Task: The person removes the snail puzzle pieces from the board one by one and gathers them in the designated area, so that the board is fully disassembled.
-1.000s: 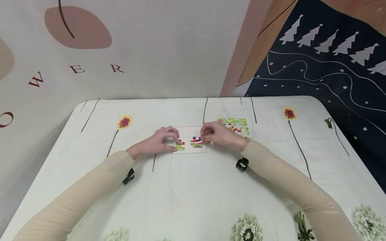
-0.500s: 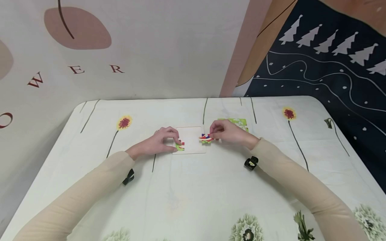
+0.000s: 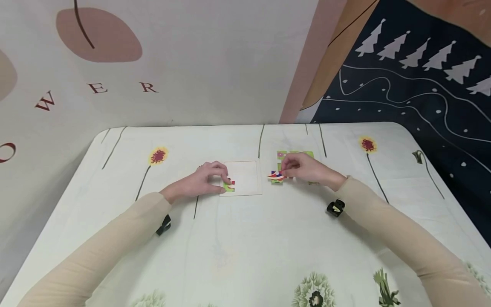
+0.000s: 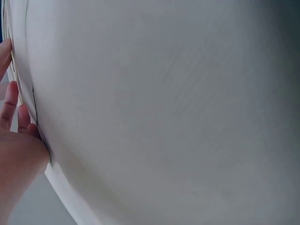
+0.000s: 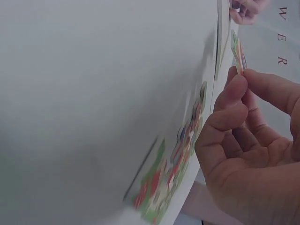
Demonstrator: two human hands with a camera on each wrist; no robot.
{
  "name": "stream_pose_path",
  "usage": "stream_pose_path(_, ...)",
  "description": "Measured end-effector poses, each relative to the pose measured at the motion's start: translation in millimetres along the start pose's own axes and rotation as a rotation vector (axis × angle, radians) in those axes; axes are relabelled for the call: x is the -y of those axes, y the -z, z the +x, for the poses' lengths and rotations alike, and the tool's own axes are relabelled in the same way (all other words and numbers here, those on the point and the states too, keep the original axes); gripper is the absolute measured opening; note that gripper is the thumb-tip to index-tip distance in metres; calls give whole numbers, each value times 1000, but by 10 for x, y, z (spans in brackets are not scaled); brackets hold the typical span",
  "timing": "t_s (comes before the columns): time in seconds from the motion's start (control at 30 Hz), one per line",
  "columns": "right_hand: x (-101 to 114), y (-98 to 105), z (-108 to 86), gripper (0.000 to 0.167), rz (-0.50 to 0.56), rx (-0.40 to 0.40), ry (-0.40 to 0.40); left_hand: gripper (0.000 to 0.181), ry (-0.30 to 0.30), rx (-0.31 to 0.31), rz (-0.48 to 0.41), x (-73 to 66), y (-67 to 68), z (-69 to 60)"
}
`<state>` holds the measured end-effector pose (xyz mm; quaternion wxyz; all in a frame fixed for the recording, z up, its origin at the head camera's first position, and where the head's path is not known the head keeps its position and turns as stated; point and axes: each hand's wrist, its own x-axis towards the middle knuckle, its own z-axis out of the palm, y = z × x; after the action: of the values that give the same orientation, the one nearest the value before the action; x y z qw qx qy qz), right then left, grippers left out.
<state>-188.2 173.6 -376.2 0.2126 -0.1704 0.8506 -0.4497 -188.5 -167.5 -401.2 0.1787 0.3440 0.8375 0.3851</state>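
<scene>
My right hand point(image 3: 304, 168) pinches a small jigsaw puzzle piece point(image 3: 275, 176) between thumb and fingertips; the right wrist view shows the piece point(image 5: 237, 49) held up on edge above the table. Its print is red, white, blue and green. To the left, a thin pale puzzle board point(image 3: 245, 175) with a reddish outline lies flat. My left hand point(image 3: 205, 179) sits at its lower left corner, fingertips and thumb touching a green and red corner piece point(image 3: 230, 187). That piece is partly covered by the fingers. The left wrist view shows only part of the left hand point(image 4: 16, 140).
A block of puzzle pieces point(image 3: 283, 154) lies right of the board, partly behind my right hand. The table has a white cloth point(image 3: 215, 251) with printed flowers. Behind it hangs a fabric wall point(image 3: 215, 76). Each wrist wears a black strap.
My right hand has moved to the right with the puzzle piece, off the board and in front of the block of pieces. The left hand has stayed at the board's corner.
</scene>
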Motion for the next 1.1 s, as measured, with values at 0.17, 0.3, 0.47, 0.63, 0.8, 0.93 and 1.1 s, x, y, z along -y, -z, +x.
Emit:
stream_pose_path(0.17,-82,92,-77,9,-19,6,-17,19,2,1,2,6,-3,7)
stream_pose_path(0.3,-129,162,-137,8,-20,3,-42,19,0,3,2,12,-3,10)
stream_pose_path(0.47,-159,229,-197,10,-26,-3,-71,18,-1,4,-2,9,0,7)
stream_pose_path(0.63,-186,273,-246,12,-51,-11,-77,18,1,5,-7,2,-3,7)
stream_pose_path(0.8,-221,299,-293,11,-67,-20,-72,18,9,3,-3,-6,-6,5)
stream_pose_path(0.93,-240,306,-325,10,-71,-21,-60,18,11,1,2,-12,-4,4)
stream_pose_path(1.1,-265,304,-334,11,-93,-28,-47,18,-5,-2,4,-5,-6,11)
